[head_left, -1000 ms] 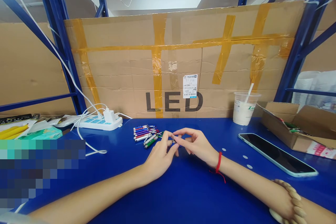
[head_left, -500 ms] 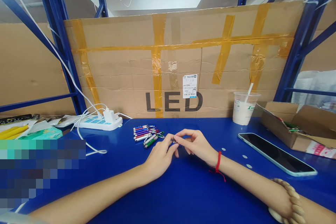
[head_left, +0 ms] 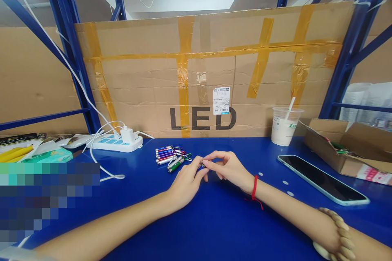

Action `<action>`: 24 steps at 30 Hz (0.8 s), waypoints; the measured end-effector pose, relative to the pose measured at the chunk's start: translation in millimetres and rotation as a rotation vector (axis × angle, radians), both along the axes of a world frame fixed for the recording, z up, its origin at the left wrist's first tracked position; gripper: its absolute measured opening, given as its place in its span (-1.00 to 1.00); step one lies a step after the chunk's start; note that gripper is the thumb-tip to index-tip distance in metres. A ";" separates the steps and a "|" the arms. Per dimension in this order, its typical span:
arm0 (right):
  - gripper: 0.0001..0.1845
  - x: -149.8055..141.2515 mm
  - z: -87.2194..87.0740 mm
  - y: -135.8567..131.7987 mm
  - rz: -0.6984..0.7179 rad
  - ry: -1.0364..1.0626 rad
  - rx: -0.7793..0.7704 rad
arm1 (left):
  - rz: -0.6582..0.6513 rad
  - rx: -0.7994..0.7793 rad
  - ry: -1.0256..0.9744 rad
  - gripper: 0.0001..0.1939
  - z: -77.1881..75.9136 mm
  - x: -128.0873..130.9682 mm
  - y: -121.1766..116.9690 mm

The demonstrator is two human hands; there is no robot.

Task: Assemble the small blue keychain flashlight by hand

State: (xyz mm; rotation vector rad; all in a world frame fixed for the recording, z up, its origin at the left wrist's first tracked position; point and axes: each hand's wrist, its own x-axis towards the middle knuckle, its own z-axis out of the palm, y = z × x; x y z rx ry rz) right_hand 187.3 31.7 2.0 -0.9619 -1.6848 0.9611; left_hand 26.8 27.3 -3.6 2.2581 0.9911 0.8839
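My left hand (head_left: 185,183) and my right hand (head_left: 229,168) meet over the blue table, fingertips touching or nearly so. Both are closed in a pinch around a small shiny metal piece (head_left: 202,165), mostly hidden by the fingers; its exact kind cannot be made out. Just beyond my left hand lies a group of small keychain flashlights (head_left: 168,154), slim metallic tubes in blue, red, purple and silver. A green one (head_left: 176,164) with a green clip lies closest to my left fingers.
A white power strip (head_left: 116,142) with cables stands at the back left. To the right are a drink cup (head_left: 284,127) with a straw, a phone (head_left: 323,179) and an open cardboard box (head_left: 349,163). A cardboard sheet (head_left: 137,89) closes off the back. Small pale discs (head_left: 285,182) lie near my right wrist.
Hardly anything differs. Both hands stay in the same place with the small metal piece between their fingertips; only the fingers shift very slightly.
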 end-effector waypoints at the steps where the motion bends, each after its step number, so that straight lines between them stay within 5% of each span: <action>1: -0.63 0.2 -0.2 0.3 -0.001 0.004 -0.003 | -0.003 -0.002 -0.004 -0.88 0.4 -0.2 -0.2; 24: -0.64 3.5 -6.1 7.8 -0.052 -0.013 0.035 | -0.018 0.004 0.017 -0.92 1.8 -1.4 -2.0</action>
